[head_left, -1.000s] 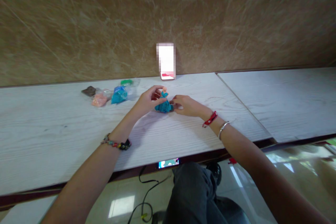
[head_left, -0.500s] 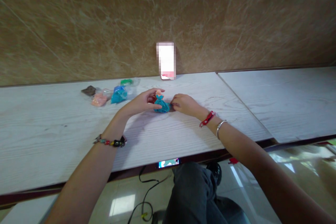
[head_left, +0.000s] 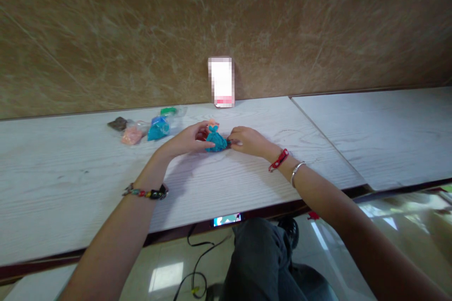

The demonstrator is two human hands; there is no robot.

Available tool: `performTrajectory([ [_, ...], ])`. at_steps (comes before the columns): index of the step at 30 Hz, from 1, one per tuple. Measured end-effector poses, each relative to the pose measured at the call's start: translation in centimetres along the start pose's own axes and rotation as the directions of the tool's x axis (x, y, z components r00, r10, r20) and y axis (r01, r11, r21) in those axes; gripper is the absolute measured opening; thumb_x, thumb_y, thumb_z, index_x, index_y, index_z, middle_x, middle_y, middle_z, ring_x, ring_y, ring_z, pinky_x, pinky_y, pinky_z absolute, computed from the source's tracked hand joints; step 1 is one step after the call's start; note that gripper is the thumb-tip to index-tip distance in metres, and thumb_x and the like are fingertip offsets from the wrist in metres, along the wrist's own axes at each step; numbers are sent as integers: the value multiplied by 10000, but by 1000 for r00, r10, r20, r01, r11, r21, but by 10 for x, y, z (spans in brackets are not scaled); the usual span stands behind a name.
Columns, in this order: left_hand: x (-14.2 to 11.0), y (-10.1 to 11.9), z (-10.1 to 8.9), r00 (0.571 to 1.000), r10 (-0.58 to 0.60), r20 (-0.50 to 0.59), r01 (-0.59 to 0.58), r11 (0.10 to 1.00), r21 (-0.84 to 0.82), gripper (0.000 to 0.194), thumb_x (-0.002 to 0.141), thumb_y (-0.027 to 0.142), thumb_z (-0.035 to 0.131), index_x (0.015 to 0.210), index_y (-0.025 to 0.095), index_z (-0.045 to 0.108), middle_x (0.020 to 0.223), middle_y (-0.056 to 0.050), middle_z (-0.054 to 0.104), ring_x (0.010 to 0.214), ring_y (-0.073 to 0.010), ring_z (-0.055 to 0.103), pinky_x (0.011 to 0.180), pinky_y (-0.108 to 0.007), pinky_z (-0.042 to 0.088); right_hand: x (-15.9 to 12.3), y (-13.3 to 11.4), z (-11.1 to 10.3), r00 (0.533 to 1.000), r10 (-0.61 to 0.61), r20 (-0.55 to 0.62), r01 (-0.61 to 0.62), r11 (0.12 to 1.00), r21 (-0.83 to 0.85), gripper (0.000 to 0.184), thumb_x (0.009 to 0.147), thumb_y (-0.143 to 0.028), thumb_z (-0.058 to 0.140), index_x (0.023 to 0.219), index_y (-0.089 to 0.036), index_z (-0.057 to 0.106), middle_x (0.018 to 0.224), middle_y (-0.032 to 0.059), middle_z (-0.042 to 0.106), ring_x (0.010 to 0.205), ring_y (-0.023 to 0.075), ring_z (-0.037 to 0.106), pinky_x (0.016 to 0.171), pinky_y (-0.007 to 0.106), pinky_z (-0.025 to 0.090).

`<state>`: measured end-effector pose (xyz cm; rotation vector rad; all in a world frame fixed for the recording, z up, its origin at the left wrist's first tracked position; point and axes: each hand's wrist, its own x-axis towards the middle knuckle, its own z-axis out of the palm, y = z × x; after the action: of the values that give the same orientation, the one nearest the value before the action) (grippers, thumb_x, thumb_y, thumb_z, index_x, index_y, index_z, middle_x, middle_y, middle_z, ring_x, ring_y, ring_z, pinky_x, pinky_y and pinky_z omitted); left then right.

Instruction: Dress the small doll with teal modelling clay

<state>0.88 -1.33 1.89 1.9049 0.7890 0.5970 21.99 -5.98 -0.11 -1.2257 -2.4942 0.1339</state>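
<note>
A small clay figure (head_left: 216, 142) with a teal, folded skirt and a peach upper part stands on the white tabletop. My left hand (head_left: 192, 140) curls around its left side, with the thumb along the skirt's front and the fingers behind. From the right, my right hand (head_left: 245, 141) has its fingertips pinched together at the skirt's edge. Something thin and dark shows between those fingertips and the skirt, too small to name. The ends of the left fingers are partly hidden behind the figure.
Left of my hands lie plastic bags of clay: brown (head_left: 118, 123), peach (head_left: 132, 134), blue (head_left: 158, 128) and green (head_left: 168, 111). A phone (head_left: 221, 82) with a blurred screen leans against the marbled wall. Another lit screen (head_left: 226, 219) sits below the table's front edge, above my knee.
My left fingers have come down from the figure's top to behind its side. My right hand stays at the skirt's right edge, its thumb slightly shifted.
</note>
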Motion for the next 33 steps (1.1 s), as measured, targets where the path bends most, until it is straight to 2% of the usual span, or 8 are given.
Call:
performTrajectory([
  [4,0,1,0,1000,-3,-11,3,1000,0,529,570,180,704,1070,197,533,829,0,576,689,-107,562,608,-237,482,0,2,-1,1000,8,0,-8,999,44,126,767,-146,540,798,-134,661,798,63,598,743,138,521,672,247,382],
  [7,-1,2,0,1000,-17,-17,17,1000,-18,539,563,180,710,1073,196,534,856,-8,582,721,-118,577,639,-252,489,1,5,-1,993,42,-111,-25,988,153,150,761,-184,583,872,-121,663,835,69,629,756,129,547,685,243,407],
  [12,-2,1,-1,999,-32,3,32,999,-29,541,575,205,706,1086,196,529,830,-11,585,718,-129,580,620,-259,492,2,6,-4,945,171,-277,-95,959,266,158,791,-182,546,877,-142,672,817,46,656,679,97,547,622,223,415],
  [15,-1,0,-1,998,-57,-7,56,998,-41,541,570,200,706,1083,189,534,854,-15,583,727,-125,580,627,-257,495,2,4,-4,958,178,-227,-119,961,251,160,773,-156,569,882,-118,679,809,54,656,646,87,526,612,213,405],
  [20,1,-2,1,1000,1,-23,-3,997,-82,496,570,174,700,1040,192,543,943,-19,580,745,-116,588,667,-270,511,2,-1,-2,998,52,-23,-46,976,212,142,739,-143,617,854,-115,695,719,33,634,616,83,503,595,201,380],
  [23,2,-4,1,997,67,-36,-71,993,-97,363,583,196,706,920,186,572,1049,-37,568,774,-120,599,694,-284,518,2,-2,-1,996,78,-41,-65,967,248,152,739,-135,611,865,-139,695,740,20,645,619,77,507,601,198,383],
  [26,3,-7,0,988,144,-52,-146,988,-40,267,591,238,724,808,166,587,1032,-47,581,820,-131,593,740,-294,498,2,0,-2,990,109,-88,-76,946,314,194,724,-106,596,892,-134,689,772,25,658,631,75,520,609,199,396],
  [33,3,-9,-3,983,177,-44,-173,982,81,328,623,315,714,900,176,607,1025,-55,589,833,-144,563,713,-291,455,0,1,-4,984,59,-166,12,919,394,172,752,-187,587,876,-118,683,792,47,667,638,79,532,610,213,418],
])
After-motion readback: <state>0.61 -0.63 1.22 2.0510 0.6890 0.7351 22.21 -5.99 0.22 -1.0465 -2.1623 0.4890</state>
